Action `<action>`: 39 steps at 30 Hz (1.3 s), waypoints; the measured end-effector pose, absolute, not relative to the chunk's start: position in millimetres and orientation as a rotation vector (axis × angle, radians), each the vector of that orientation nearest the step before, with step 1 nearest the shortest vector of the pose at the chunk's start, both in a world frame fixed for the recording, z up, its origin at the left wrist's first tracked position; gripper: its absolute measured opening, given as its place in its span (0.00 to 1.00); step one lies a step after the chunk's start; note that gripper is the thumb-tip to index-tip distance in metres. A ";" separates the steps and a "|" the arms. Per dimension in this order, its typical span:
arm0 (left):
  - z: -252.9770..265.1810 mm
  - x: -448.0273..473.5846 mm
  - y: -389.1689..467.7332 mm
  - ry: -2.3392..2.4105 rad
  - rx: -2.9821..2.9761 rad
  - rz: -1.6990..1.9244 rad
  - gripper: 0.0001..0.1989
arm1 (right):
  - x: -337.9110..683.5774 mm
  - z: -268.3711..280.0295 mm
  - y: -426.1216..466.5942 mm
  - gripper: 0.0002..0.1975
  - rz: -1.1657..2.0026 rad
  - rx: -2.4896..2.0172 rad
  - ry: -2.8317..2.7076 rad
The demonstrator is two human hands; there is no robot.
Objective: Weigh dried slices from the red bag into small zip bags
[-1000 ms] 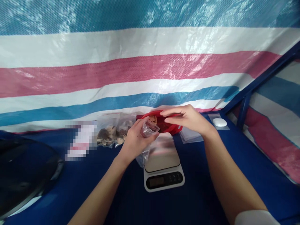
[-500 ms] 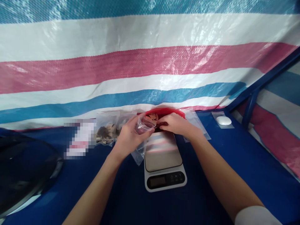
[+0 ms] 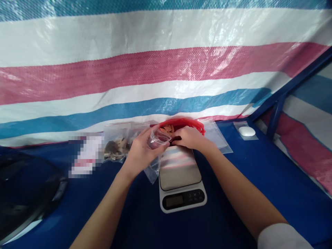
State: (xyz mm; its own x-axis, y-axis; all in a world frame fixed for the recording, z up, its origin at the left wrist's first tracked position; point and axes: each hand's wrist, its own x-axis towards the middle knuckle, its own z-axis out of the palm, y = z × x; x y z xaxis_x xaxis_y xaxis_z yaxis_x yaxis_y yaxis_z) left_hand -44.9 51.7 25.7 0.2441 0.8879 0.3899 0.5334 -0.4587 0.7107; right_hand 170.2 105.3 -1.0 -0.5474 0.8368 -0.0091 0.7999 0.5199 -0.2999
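Observation:
My left hand [image 3: 141, 152] is closed around a small clear plastic cup [image 3: 158, 139], tilted beside the mouth of a red bag [image 3: 181, 122]. Tan-orange pieces [image 3: 167, 129] show inside that bag. My right hand [image 3: 188, 137] reaches into the bag's front, fingers bent together; whatever its fingertips hold is hidden in shadow. Just in front of both hands lies a white kitchen scale [image 3: 180, 169] with a shiny metal plate and a dark display. A clear bag [image 3: 153, 171] pokes out between my left hand and the scale.
Clear zip bags with dark and pale dried pieces [image 3: 115, 148] lie left of my hand. A flat clear bag [image 3: 219, 138] and a white oval object [image 3: 247, 131] are to the right. A black round object [image 3: 28, 193] stands at left. Striped tarp [image 3: 155, 69] rises behind.
The view has shifted slightly. Both hands stay at the red bag; my right hand has moved a little left, and the cup is still in my left hand.

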 end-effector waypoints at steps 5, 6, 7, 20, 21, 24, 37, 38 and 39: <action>25.8 -44.5 51.1 1.306 2.093 1.092 0.27 | 167.9 -4.7 107.1 0.13 0.428 -1.429 -2.558; 25.7 -44.5 51.0 1.308 2.092 1.090 0.27 | 167.7 -4.7 107.2 0.12 0.434 -1.438 -2.546; 25.6 -44.5 51.0 1.309 2.090 1.089 0.27 | 167.8 -4.4 107.3 0.11 0.433 -1.450 -2.533; 24.5 -44.5 52.3 1.293 2.084 1.081 0.28 | 173.4 -4.2 108.6 0.14 0.394 -1.421 -2.498; 24.9 -44.6 52.2 1.292 2.088 1.083 0.27 | 172.2 -5.1 108.3 0.15 0.404 -1.413 -2.503; 26.1 -45.0 51.7 1.292 2.100 1.095 0.26 | 167.7 -6.0 107.5 0.18 0.406 -1.427 -2.513; 27.1 -45.2 51.3 1.294 2.116 1.105 0.26 | 165.8 -0.3 107.1 0.12 0.398 -1.464 -2.551; 27.3 -45.3 51.3 1.293 2.112 1.100 0.26 | 167.2 0.8 107.3 0.11 0.424 -1.452 -2.524; 27.6 -45.2 51.3 1.291 2.109 1.095 0.26 | 169.0 1.7 107.8 0.11 0.446 -1.433 -2.493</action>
State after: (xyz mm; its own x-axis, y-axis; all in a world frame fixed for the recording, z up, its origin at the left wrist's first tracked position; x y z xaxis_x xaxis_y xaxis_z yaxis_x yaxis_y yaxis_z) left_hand -45.2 51.3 27.6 0.2533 0.8812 0.3993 0.5380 -0.4713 0.6989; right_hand 169.0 107.8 1.7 -0.4944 0.8679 0.0479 0.7975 0.4749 -0.3721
